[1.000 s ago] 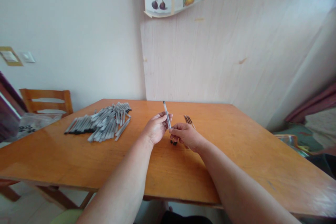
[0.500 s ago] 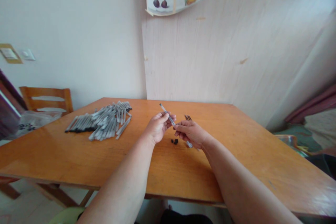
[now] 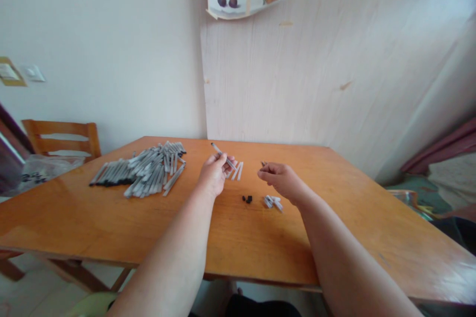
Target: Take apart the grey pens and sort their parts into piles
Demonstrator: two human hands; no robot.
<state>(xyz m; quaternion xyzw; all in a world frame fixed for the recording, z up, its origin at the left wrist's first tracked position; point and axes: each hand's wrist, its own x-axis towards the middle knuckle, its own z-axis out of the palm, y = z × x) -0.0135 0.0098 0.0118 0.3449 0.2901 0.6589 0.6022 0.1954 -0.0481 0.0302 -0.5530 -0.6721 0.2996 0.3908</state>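
Note:
Between the thumb and fingers of my left hand [image 3: 213, 173] is a slim clear-barrelled pen [image 3: 220, 150], slanted, its dark end pointing up and left. Some pale tubes [image 3: 238, 171] lie on the table just right of that hand. My right hand [image 3: 278, 181] is apart from the pen, its fingers pinched together. A thin brownish tip [image 3: 263, 163] shows beyond its fingers; whether the hand grips it is hidden. On the table below and between the hands are small black plugs [image 3: 247, 199], with short whitish caps [image 3: 273, 202] to their right.
A big heap of grey-white pens [image 3: 150, 171] with black ends covers the table's [image 3: 230, 242] left part. Behind its left edge stands a wooden chair [image 3: 61, 143] with a clear plastic bag [image 3: 52, 171]. A wall [image 3: 267, 84] rises at the far edge.
My right hand has come off the pen and moved slightly right, uncovering the caps. My left hand, still holding the pen, has shifted a little left, and the pale tubes show beside it.

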